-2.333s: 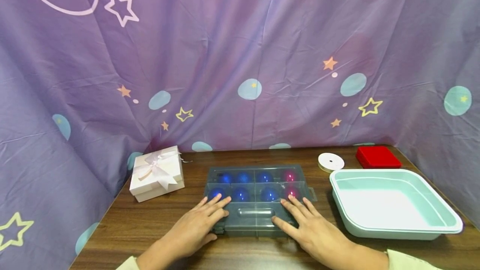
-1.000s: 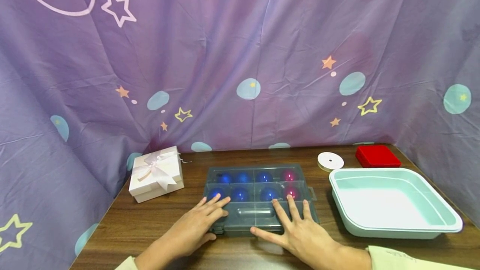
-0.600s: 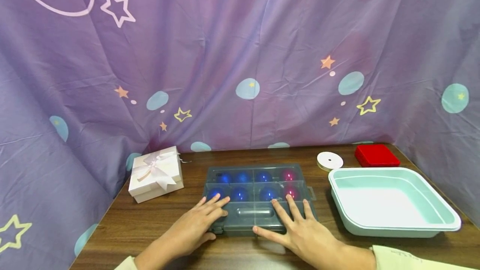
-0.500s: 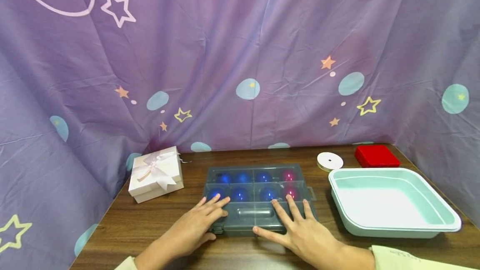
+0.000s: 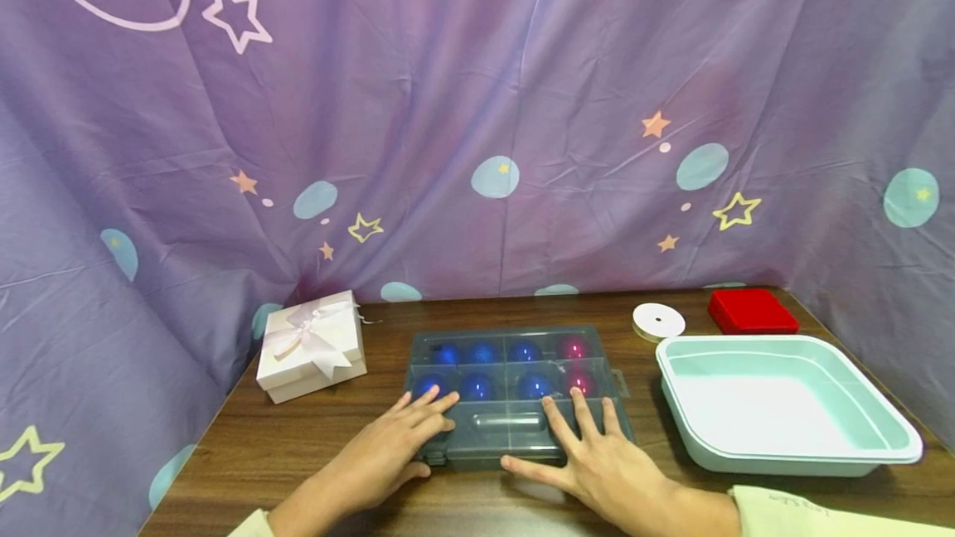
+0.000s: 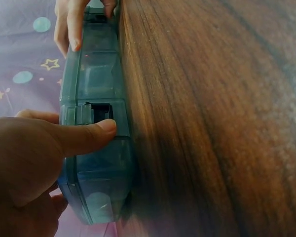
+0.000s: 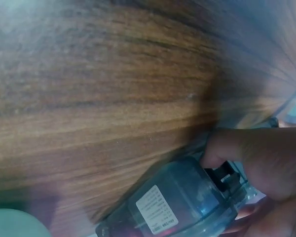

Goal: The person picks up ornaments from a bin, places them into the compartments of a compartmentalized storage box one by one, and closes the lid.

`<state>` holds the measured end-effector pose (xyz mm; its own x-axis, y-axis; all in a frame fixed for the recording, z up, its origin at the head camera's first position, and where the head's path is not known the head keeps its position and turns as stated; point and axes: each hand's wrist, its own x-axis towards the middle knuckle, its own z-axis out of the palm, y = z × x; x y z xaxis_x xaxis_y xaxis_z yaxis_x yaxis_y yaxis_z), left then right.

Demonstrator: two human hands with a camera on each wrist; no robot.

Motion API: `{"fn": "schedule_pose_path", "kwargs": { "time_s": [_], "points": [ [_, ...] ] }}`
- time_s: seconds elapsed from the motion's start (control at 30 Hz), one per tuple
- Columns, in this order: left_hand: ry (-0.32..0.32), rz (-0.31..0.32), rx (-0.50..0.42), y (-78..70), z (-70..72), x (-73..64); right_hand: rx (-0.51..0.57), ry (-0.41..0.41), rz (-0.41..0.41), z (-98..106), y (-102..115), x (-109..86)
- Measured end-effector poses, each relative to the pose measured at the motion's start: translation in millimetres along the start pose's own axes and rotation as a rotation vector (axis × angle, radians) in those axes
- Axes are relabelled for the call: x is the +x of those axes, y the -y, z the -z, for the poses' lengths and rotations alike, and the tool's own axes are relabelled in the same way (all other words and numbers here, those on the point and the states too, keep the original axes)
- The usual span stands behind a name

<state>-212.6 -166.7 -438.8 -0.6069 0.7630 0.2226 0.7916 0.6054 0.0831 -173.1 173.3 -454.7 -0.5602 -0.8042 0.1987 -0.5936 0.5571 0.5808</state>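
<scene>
A clear grey plastic compartment case lies on the table with its lid down. Several shiny blue balls and two magenta balls show through the lid. My left hand rests its fingers on the lid's left front part. In the left wrist view its straight thumb lies on a black front latch. My right hand spreads its fingers over the right front of the lid, thumb out at the front edge. The right wrist view shows that thumb beside another black latch.
A white gift box with a ribbon bow stands at the left. On the right are a pale green tray, a white ribbon spool and a red box. A patterned purple curtain hangs behind the wooden table.
My right hand has shifted left and toward me. Its thumb has gone from the top of the lid to the front edge. My left hand and the case look unmoved.
</scene>
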Motion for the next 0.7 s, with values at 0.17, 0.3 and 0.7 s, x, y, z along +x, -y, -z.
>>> {"fn": "schedule_pose_path", "kwargs": {
  "time_s": [0.17,0.3,0.7],
  "points": [
    [0.003,0.006,-0.009,0.3,-0.3,0.4,-0.038,0.016,0.003,-1,2,1.3],
    [0.015,0.016,-0.017,-0.5,-0.2,-0.1,-0.053,0.011,0.028,0,0,1.1],
    [0.011,0.021,-0.034,-0.3,-0.1,-0.8,0.36,-0.01,-0.092,-2,-16,-11.6]
  ]
}}
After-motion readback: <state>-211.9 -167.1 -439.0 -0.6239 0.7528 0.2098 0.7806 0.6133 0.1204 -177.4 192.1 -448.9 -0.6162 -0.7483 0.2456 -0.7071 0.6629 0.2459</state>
